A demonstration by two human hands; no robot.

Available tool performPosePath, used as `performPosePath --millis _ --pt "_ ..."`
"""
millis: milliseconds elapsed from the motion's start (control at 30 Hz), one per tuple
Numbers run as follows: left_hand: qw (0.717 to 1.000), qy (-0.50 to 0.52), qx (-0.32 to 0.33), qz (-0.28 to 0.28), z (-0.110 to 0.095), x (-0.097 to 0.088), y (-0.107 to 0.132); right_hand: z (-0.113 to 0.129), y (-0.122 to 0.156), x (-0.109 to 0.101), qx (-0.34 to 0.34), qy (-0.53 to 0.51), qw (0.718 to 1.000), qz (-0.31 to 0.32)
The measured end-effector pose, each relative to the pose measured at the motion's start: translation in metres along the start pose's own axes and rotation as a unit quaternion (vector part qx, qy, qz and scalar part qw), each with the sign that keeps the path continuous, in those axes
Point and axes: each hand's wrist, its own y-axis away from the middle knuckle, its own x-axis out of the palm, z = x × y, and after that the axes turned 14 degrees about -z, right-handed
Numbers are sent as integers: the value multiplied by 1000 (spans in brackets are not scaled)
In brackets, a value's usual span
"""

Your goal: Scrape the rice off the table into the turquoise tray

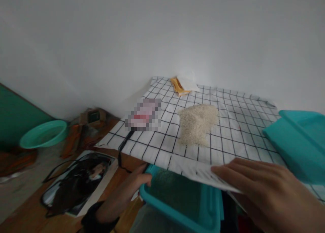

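A heap of pale rice grains [196, 124] lies on a white sheet with a black grid [228, 124] spread over the table. My right hand [264, 190] rests flat on the sheet's near edge, fingers stretched out and pointing left. Below that edge, my left hand [132, 189] grips the rim of a teal plastic tub [182, 199], thumb over the rim. The tub sits under the front of the sheet.
Another teal tub or lid [297, 141] sits at the right. A blurred pink-white object [144, 113] and an orange packet [181, 84] lie on the sheet. A green basin [44, 133], clutter and a printed picture [78, 182] are at the left. A white wall stands behind.
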Motion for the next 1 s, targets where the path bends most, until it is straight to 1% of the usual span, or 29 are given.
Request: performPosePath --millis 67,133,200,267,333,433,500,567,600,667,733,800,867,1000 --pt "1000 -9 -7 -15 -11 -1 4 -9 -6 8 23 17 999 24" --pt "1000 -15 1 -20 -16 -1 6 -16 -11 18 43 36 996 62" --pt "1000 -14 -9 -20 -16 -2 4 -19 -16 25 59 45 993 97" --pt "999 -14 -32 -15 -11 -4 1 -19 -18 29 61 41 991 112" --pt "999 -20 -26 -16 -5 -6 -2 -16 -18 30 49 30 992 110" --pt "999 -42 26 -8 0 -9 -2 -7 -14 26 24 8 995 95" --pt "998 -43 44 1 0 -9 -1 -1 -10 24 9 -9 997 79" --pt "999 -22 30 -3 -1 -8 1 6 -8 22 -8 -16 998 56" --pt "1000 -9 12 -10 -2 -7 1 10 -7 22 -16 -12 999 43" --pt "1000 6 -19 -3 -2 -6 1 16 -7 20 -33 -2 999 26" --pt "999 10 -29 9 0 -5 0 19 -6 17 -49 -2 999 21" --pt "999 19 -25 13 1 -4 -2 20 -5 13 -59 -7 998 20" --pt "999 26 -22 16 2 -3 -2 18 -3 11 -53 -4 998 23" --pt "1000 9 -8 15 3 -4 0 12 -1 13 -39 18 999 15"
